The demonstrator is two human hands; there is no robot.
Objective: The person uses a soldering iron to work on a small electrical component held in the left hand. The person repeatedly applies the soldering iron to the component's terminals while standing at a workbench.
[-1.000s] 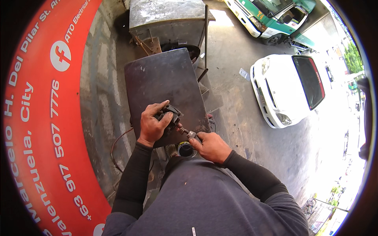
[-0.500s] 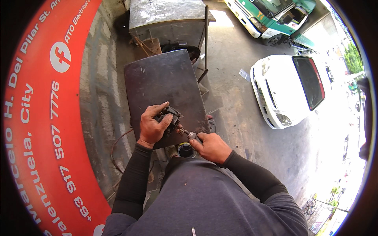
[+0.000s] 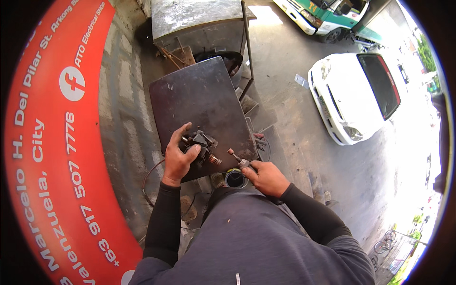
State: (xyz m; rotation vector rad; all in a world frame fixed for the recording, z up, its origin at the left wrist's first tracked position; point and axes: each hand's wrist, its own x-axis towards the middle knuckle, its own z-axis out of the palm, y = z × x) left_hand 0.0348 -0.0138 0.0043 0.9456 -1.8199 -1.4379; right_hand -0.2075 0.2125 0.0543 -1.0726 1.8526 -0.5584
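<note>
My left hand [image 3: 177, 159] is closed around a dark alternator rotor [image 3: 205, 139], thumb across it and index finger stretched along its far side. The rotor has blocky black claws and a copper-coloured ringed end [image 3: 215, 160] that points right. It is held over the dark tabletop [image 3: 192, 97]. In my right hand [image 3: 267, 178] is a small grey die grinder [image 3: 244, 164], gripped at the front edge of the table. Its thin shaft ends in a reddish-brown tip [image 3: 231, 151], a short gap away from the rotor's ringed end. My palm hides most of the grinder's body.
Just below the table edge stands a round open can [image 3: 235, 178]. A metal-topped bench [image 3: 199, 21] and an upright pole [image 3: 248, 42] are beyond the table. A wall and red banner [image 3: 71, 156] flank the left; a white car [image 3: 354, 97] is parked at right.
The grinder's tip has come away from the rotor's ringed end, as my right hand moved slightly right and nearer to me. My left hand still holds the rotor. The whole view has shifted somewhat.
</note>
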